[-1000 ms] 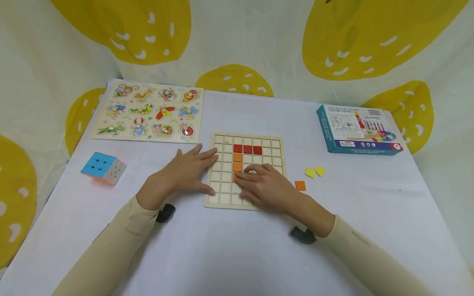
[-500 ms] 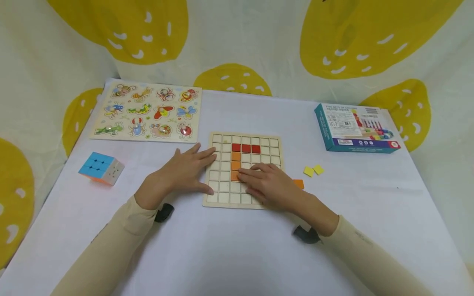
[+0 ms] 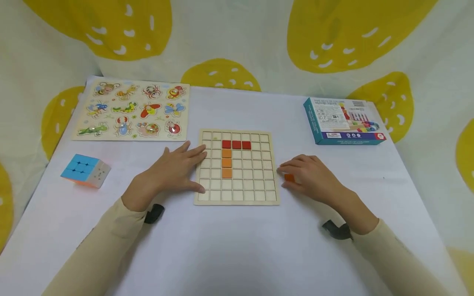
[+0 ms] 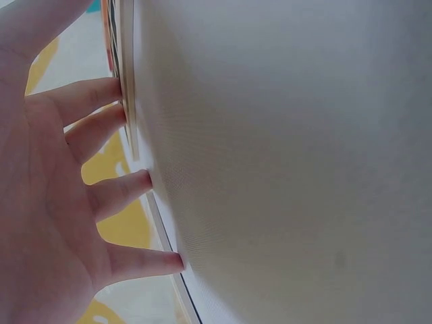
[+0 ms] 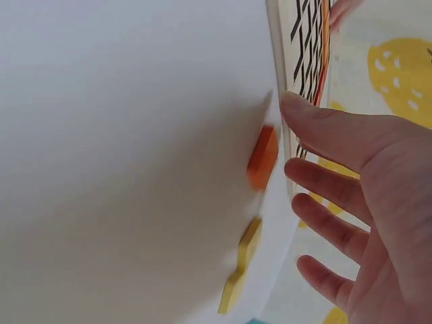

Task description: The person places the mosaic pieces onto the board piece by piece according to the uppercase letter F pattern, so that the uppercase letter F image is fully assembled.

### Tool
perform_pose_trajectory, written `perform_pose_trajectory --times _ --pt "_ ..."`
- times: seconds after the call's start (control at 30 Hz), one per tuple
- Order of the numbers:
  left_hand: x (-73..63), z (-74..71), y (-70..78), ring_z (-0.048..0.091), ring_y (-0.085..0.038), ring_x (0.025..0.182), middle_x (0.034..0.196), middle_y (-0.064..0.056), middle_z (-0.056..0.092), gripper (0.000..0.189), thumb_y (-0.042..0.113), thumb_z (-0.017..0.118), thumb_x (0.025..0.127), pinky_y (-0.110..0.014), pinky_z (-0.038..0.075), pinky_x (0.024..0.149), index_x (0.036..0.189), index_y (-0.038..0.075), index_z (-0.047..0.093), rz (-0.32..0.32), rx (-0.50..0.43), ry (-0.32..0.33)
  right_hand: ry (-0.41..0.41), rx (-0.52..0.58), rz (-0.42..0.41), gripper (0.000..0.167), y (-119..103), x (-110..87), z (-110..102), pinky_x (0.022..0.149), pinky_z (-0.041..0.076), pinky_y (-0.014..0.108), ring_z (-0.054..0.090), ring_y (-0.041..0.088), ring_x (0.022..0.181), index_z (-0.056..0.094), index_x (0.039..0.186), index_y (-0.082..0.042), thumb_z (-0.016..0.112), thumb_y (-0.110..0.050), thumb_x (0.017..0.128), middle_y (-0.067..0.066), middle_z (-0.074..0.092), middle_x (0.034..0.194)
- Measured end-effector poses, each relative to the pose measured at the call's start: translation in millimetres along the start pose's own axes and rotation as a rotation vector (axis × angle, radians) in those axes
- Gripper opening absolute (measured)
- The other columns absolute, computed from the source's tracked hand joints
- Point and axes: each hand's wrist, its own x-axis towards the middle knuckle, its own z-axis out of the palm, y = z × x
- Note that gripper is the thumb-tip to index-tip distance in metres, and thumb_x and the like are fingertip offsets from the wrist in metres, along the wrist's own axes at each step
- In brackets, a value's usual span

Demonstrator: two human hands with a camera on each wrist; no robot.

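Observation:
A wooden grid board (image 3: pixel 255 172) lies flat in the middle of the table. Three red tiles (image 3: pixel 236 144) form a row in it, with a column of orange tiles (image 3: pixel 227 163) beneath the leftmost. My left hand (image 3: pixel 172 170) rests spread at the board's left edge, fingertips and thumb touching the frame. Just off the right edge, my right hand (image 3: pixel 314 176) hovers over a loose orange tile (image 3: pixel 289 178), its fingers apart and gently bent, holding nothing. In the right wrist view, two yellow tiles (image 5: pixel 249 241) lie beyond the orange one; the hand hides them from the head view.
An insect picture puzzle (image 3: pixel 107 137) lies at the back left, with a blue-topped puzzle cube (image 3: pixel 85 170) in front of it. At the back right stands a teal-sided toy box (image 3: pixel 344 121). A lemon-print curtain (image 3: pixel 274 49) hangs behind the table.
My right hand has left the lowest orange tile in the board and moved right to the loose orange tile. My left hand stays at the board's edge. The head view has shifted slightly.

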Motion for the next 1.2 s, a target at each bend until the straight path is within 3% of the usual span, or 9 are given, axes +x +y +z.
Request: perform_pose_trajectory --times 0.43,0.63,0.83,1.03,1.2 --pt "1.6 -2.0 0.0 0.021 -0.047 0.157 0.171 0.0 0.028 0.109 0.07 0.078 0.073 -0.087 0.024 0.106 0.159 0.017 0.037 -0.009 -0.009 -0.012 0.013 0.037 0.036 0.029 13.3 -8.6 1.2 0.097 0.051 0.053 0.065 0.028 0.108 0.079 0.11 -0.012 0.085 -0.017 0.082 0.004 0.076 0.106" --pt "2.0 -0.6 0.1 0.021 -0.048 0.157 0.171 0.0 0.028 0.109 0.071 0.078 0.073 -0.087 0.023 0.106 0.159 0.017 0.037 -0.014 -0.011 -0.019 0.033 0.057 0.047 0.026 13.7 -10.8 4.6 0.104 0.045 0.059 0.064 0.029 0.112 0.078 0.108 -0.013 0.085 -0.017 0.083 0.004 0.076 0.109" --pt "1.8 -0.2 0.6 0.021 -0.048 0.157 0.171 0.0 0.028 0.11 0.072 0.078 0.072 -0.087 0.024 0.106 0.159 0.017 0.038 -0.016 -0.011 -0.02 0.116 0.038 0.004 0.022 16.4 -14.2 9.3 0.11 0.04 0.06 0.068 0.025 0.102 0.08 0.104 -0.014 0.082 -0.02 0.083 0.0 0.078 0.099" --pt "2.4 1.2 0.3 0.021 -0.047 0.157 0.171 0.001 0.028 0.11 0.072 0.078 0.072 -0.087 0.024 0.106 0.159 0.018 0.037 -0.013 -0.011 -0.016 0.124 0.176 -0.004 0.025 14.0 -11.7 8.4 0.114 0.037 0.061 0.067 0.02 0.1 0.079 0.104 -0.015 0.084 -0.022 0.081 -0.002 0.077 0.098" --pt "2.5 0.9 0.1 0.02 -0.047 0.157 0.171 0.001 0.027 0.11 0.072 0.078 0.072 -0.087 0.024 0.106 0.159 0.018 0.037 -0.017 -0.006 -0.02 0.124 0.308 -0.053 0.025 0.3 1.3 1.8 0.116 0.036 0.06 0.066 0.017 0.101 0.079 0.105 -0.017 0.083 -0.022 0.081 -0.006 0.077 0.1"
